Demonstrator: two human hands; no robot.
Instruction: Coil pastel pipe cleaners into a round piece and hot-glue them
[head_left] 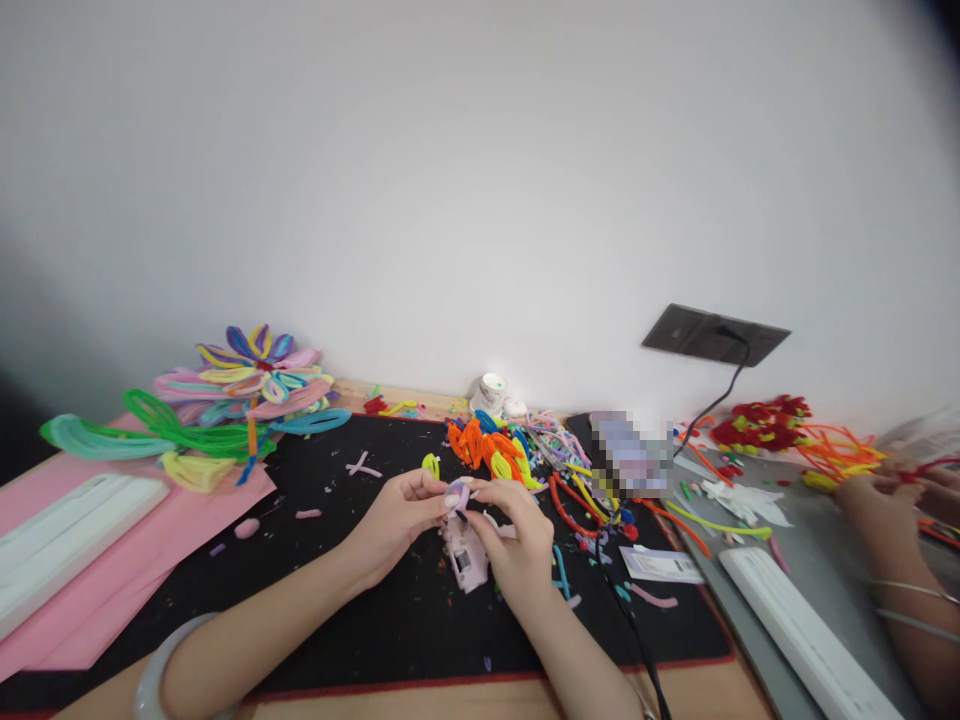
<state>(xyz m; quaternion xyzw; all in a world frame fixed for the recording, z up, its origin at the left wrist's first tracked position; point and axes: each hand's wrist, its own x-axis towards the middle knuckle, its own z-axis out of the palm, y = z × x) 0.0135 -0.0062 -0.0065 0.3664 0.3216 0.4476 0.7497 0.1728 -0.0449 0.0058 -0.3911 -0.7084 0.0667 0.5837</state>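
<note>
My left hand [405, 518] and my right hand [517, 535] meet above the black mat, each with fingers closed in a pinch. Between their fingertips is a small curled piece of lilac pipe cleaner [459, 494]; its finer shape is partly hidden by the fingers. Right below it lies a pale pink plastic device [466, 562] with a dark window, its upper part covered by my hands. Behind my fingers sit bundles of orange pipe cleaners [471, 444] and a yellow-green loop [430, 465].
A pipe-cleaner flower [259, 372] lies at left on pink paper [217, 520], near a white bar-shaped case [75, 535]. A paper cup [489, 393] stands by the wall. A black cable [634, 625] crosses the mat at right. Another person's hands [889, 505] work at far right.
</note>
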